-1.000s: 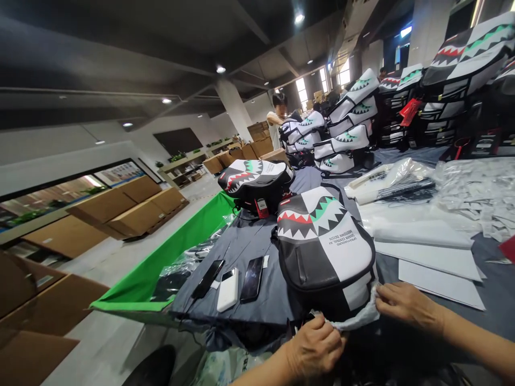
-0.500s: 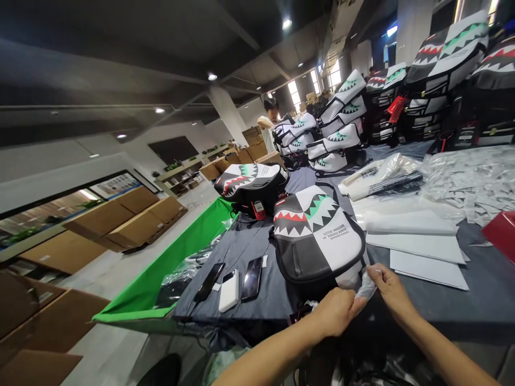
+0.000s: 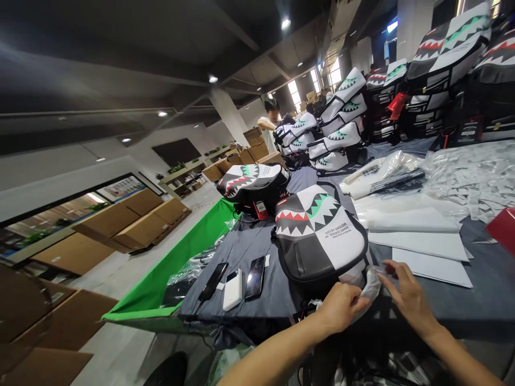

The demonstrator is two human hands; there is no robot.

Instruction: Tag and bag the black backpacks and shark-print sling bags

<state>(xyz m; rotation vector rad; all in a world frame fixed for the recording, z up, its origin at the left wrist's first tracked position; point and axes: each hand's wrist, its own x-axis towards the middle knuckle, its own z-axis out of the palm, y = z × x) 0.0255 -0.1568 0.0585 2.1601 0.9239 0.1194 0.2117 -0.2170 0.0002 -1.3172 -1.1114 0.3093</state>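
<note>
A black-and-white backpack (image 3: 322,236) with a printed shark mouth lies on the grey cloth-covered table (image 3: 237,257). Its lower end sits in a clear plastic bag (image 3: 372,284). My left hand (image 3: 340,308) is closed on the bag's gathered edge, next to the backpack's lower end. My right hand (image 3: 406,292) is just right of the plastic, with its fingers spread and holding nothing. Two phones (image 3: 213,281) (image 3: 255,277) and a white power bank (image 3: 232,289) lie left of the backpack.
A second shark backpack (image 3: 253,185) lies beyond. White sheets (image 3: 430,268) and loose plastic bags (image 3: 470,179) cover the right. Stacked backpacks (image 3: 338,120) rise behind, near a person (image 3: 269,123). A green-lined bin (image 3: 173,273) runs along the left, with cardboard boxes (image 3: 137,225) past it.
Both hands have moved up toward the backpack and closer together, gathering the plastic. My right hand's fingers have spread and come off the bag.
</note>
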